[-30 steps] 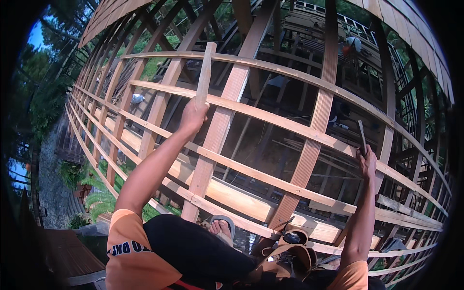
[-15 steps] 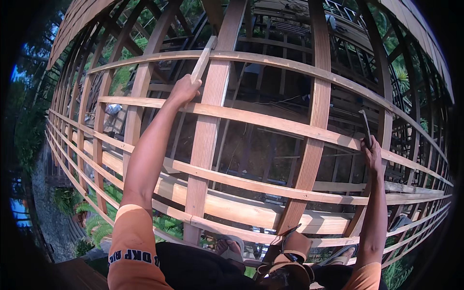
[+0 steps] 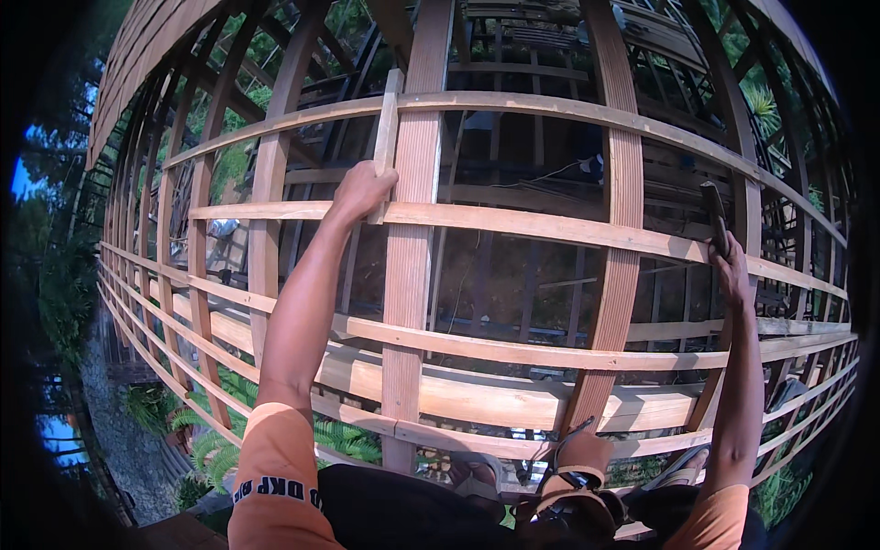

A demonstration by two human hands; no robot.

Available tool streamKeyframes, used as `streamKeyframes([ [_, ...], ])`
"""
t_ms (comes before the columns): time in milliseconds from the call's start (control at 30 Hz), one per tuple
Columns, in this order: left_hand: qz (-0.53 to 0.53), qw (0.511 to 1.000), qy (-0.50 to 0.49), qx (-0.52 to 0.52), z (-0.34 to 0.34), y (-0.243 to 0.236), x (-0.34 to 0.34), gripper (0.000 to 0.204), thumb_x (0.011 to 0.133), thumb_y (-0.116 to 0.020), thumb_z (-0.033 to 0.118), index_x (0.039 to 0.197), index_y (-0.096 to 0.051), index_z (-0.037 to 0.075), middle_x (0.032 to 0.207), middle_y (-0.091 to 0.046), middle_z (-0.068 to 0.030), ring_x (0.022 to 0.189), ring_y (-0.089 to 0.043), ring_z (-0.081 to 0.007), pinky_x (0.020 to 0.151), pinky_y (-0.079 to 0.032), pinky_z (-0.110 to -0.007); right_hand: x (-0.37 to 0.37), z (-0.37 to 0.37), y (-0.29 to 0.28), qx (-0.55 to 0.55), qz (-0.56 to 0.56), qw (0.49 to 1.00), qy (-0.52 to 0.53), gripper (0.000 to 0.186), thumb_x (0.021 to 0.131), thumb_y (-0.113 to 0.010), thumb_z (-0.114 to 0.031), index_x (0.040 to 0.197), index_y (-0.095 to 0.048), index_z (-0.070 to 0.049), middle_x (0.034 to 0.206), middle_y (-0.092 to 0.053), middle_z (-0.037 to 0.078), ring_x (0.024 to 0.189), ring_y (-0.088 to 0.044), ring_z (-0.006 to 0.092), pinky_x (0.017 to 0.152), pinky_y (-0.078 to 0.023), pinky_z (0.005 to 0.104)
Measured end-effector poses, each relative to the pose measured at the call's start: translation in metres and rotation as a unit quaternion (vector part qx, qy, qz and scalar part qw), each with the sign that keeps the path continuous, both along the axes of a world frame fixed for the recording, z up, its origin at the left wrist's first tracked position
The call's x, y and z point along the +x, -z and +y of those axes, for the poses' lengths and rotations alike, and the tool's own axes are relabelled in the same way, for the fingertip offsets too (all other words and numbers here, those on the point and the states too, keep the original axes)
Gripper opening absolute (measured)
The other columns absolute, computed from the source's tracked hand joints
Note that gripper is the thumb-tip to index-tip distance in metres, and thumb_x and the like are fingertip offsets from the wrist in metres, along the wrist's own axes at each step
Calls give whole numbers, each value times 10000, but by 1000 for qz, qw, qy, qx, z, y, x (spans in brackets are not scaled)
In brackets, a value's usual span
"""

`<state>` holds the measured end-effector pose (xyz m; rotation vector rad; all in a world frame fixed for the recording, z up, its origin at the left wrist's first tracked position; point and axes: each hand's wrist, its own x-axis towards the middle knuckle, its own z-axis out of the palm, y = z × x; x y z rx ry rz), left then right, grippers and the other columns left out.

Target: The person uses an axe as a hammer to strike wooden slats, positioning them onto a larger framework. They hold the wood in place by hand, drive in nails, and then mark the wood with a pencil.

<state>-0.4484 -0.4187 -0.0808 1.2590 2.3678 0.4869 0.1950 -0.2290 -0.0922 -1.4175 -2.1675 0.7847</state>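
My left hand (image 3: pixel 365 191) is closed round a short pale wooden stick (image 3: pixel 390 119), which stands lengthwise over or against two horizontal battens (image 3: pixel 513 222), beside a wide rafter (image 3: pixel 419 275). My right hand (image 3: pixel 729 261) is closed on a dark tool (image 3: pixel 712 202), perhaps a hammer, at the right part of the middle batten; its exact shape is unclear. Both forearms come up from the lower edge in orange sleeves.
An open grid of battens and rafters (image 3: pixel 610 174) spans the view, with dim earth and timber below. My sandalled feet (image 3: pixel 477 477) and a leather tool belt (image 3: pixel 568 486) are at the bottom. Shingles (image 3: pixel 128 64) edge the top left; ferns (image 3: pixel 215 449) show below.
My left hand has shifted in and the stick has gone from slanted to more upright. My right hand with the tool has moved rightward and up. The view has tilted somewhat with my head.
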Motion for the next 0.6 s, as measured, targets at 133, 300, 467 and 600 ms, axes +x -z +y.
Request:
streamKeyframes([
  [133, 2, 1000, -10, -3, 0, 4, 8, 466, 813, -553, 406, 914, -718, -18, 940, -706, -268, 964, -678, -431, 862, -502, -497, 1, 0, 0, -5, 9, 1000, 0, 157, 956, -573, -177, 998, -575, -25, 791, -483, 56, 761, -483, 179, 714, -411, 321],
  [300, 76, 994, -74, -4, 0, -8, 30, 453, 820, -525, 402, 914, -740, 14, 975, -711, -264, 989, -671, -447, 882, -500, -515, 0, 0, -7, -11, -4, 1000, -20, 165, 940, -586, -181, 995, -581, -26, 800, -485, 59, 762, -490, 184, 714, -418, 323],
  [467, 57, 992, -109, -2, -2, -12, 25, 432, 813, -534, 397, 876, -748, 27, 892, -724, -231, 951, -694, -404, 872, -511, -491, 11, 10, 6, -42, -16, 999, -14, 199, 927, -592, -213, 1038, -604, -48, 882, -535, 123, 904, -539, 290, 833, -425, 388],
  [600, 83, 993, -73, -42, -4, -17, 12, 423, 811, -535, 389, 870, -749, 29, 845, -730, -199, 895, -707, -389, 855, -515, -490, 5, 6, 2, -38, -30, 999, -18, 194, 921, -595, -206, 1030, -606, -45, 886, -536, 131, 907, -547, 291, 823, -426, 391],
])
